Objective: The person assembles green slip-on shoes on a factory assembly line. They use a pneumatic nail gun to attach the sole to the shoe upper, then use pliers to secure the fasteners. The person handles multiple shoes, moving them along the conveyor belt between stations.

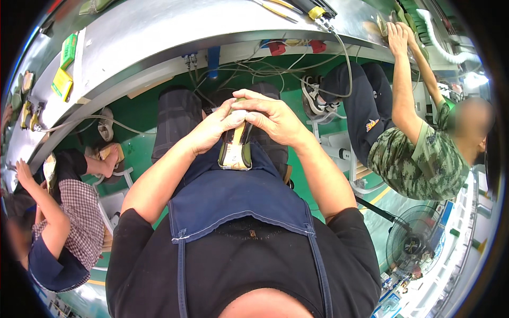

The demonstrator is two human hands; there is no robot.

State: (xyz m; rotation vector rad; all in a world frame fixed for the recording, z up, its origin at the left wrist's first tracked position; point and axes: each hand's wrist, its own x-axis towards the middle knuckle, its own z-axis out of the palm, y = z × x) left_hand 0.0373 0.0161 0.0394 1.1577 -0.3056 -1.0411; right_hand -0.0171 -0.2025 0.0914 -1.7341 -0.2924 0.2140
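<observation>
An olive-green shoe upper (236, 151), seemingly stretched over a last, rests at my lap with its cream underside turned up. One end points toward my body, against my blue apron (233, 196). My left hand (211, 128) is closed round its far part from the left, thumb pressed on the top. From the right, my right hand (274, 119) grips the same part, its fingers reaching across to meet the left ones. The two thumbs nearly touch over the shoe. Its far end is hidden beneath my fingers.
A metal workbench (143, 40) curves ahead, bearing a green box (68, 51), a yellow box (62, 84) and a yellow-collared tool (317, 12) with a hose. Cables (254, 69) hang below. Co-workers sit left (66, 222) and right (424, 153); a fan (412, 244) stands behind right.
</observation>
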